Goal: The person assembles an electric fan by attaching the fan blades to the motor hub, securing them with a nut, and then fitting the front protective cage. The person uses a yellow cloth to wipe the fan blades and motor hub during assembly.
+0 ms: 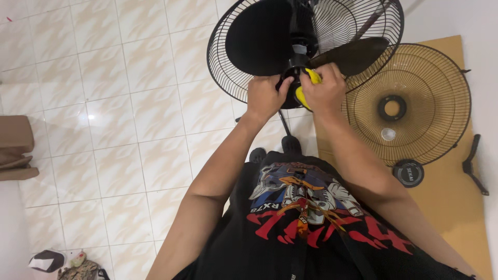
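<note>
Left hand and right hand grip a yellow cloth at the fan hub.

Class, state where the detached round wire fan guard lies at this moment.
In the head view, the detached round wire fan guard lies flat on the tan board at right, beside the black standing fan, with a small black round cap below it.

Both bare forearms extended forward, converging. Left hand curled, fingers pinching. Right hand closed in fist-like grip, knuckles up, just beside left.
</note>
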